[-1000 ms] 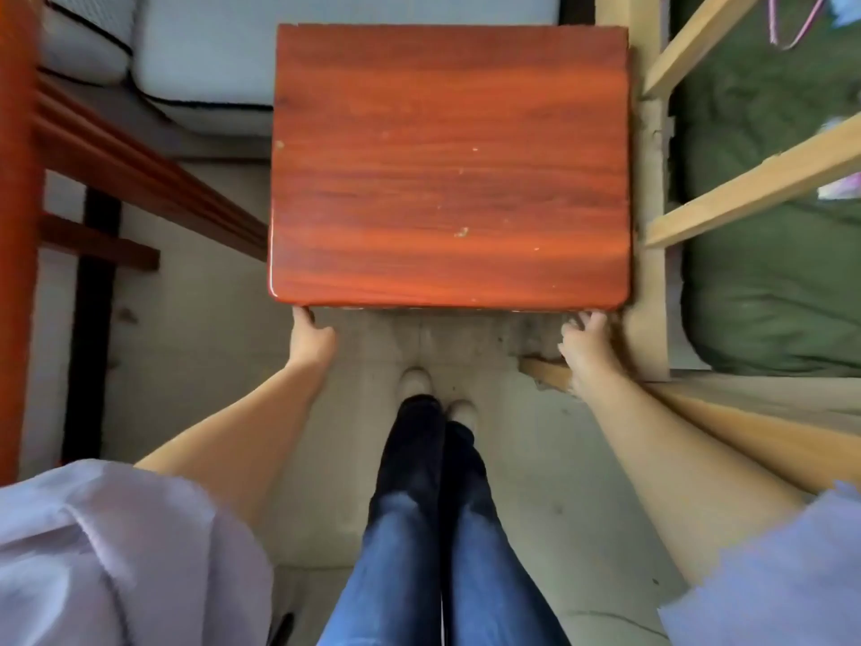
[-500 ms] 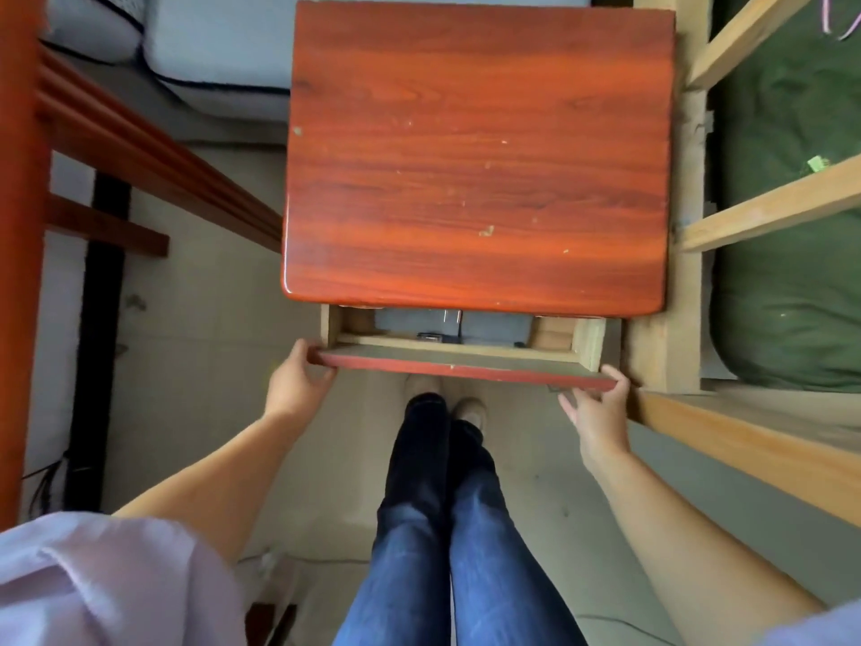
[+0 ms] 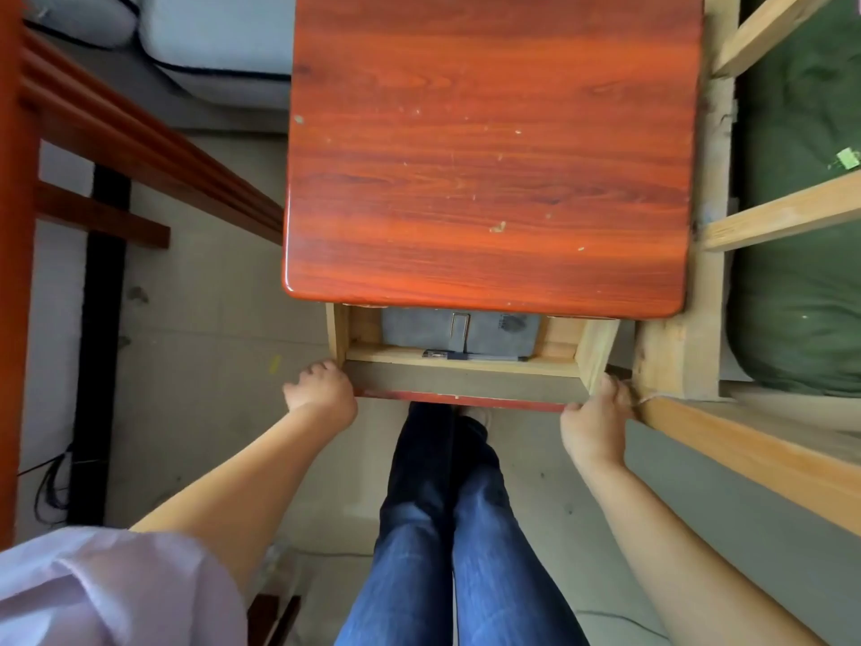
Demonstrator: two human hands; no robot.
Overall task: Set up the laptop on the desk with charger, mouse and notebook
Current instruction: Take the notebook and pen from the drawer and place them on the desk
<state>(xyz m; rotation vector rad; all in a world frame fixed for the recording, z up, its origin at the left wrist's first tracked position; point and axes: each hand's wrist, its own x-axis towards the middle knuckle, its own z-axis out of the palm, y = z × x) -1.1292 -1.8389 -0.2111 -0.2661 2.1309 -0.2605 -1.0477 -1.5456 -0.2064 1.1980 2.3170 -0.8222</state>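
Note:
A red-brown wooden desk [image 3: 489,146] fills the upper middle, its top bare. Below its near edge a pale wooden drawer [image 3: 466,382] stands partly pulled out. My left hand [image 3: 321,394] grips the drawer front's left corner and my right hand [image 3: 594,414] grips its right corner. Inside the drawer lies a flat grey item [image 3: 489,331] with a metal clip, possibly a notebook or laptop sleeve, mostly hidden under the desk top. A dark pen-like object [image 3: 470,355] rests against the drawer's front wall. No laptop, charger or mouse is visible.
A light wooden bed frame [image 3: 787,212] with green bedding [image 3: 801,291] stands close on the right. A red wooden frame [image 3: 140,142] runs along the left. A pale cushion [image 3: 219,44] lies behind the desk. My legs in jeans [image 3: 447,529] stand below the drawer.
Both hands went from the desk's front edge to the drawer front and pulled the drawer out toward me, exposing the grey item inside.

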